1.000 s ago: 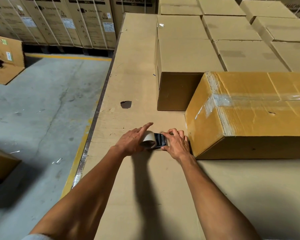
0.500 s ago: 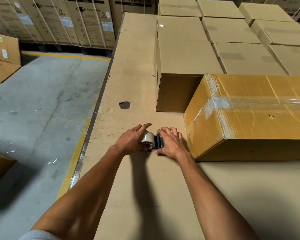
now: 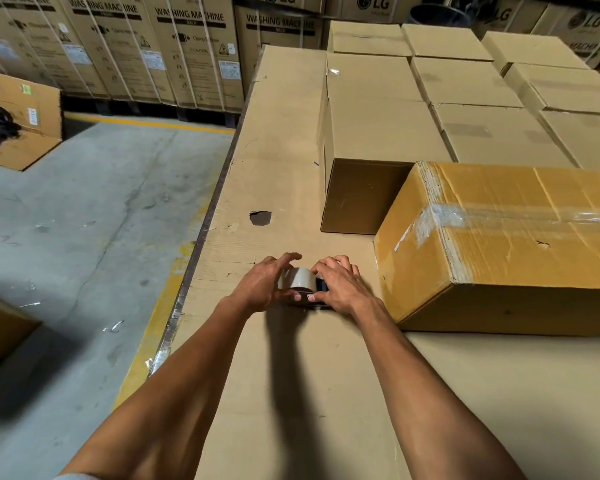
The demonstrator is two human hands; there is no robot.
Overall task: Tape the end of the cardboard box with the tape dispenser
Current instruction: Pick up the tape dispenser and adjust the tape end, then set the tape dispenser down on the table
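A yellow-brown cardboard box (image 3: 520,237) lies on its side at the right of the cardboard-covered table (image 3: 291,393), with clear tape along its top seam and over its near end. Just left of that end, a tape dispenser (image 3: 300,280) with a pale roll and a dark body rests on the table. My left hand (image 3: 264,289) cups the roll from the left. My right hand (image 3: 343,287) grips the dark body from the right. Both hands hide most of the dispenser.
Several plain closed boxes (image 3: 378,133) stand in rows behind the yellow box. A dark hole (image 3: 260,218) marks the table surface. The table's metal edge (image 3: 187,282) runs along the left, with concrete floor (image 3: 66,237) below. Tall washing-machine cartons (image 3: 153,46) line the back.
Both hands have closed in tighter round the dispenser and shifted it slightly left, away from the box end. The box has not moved.
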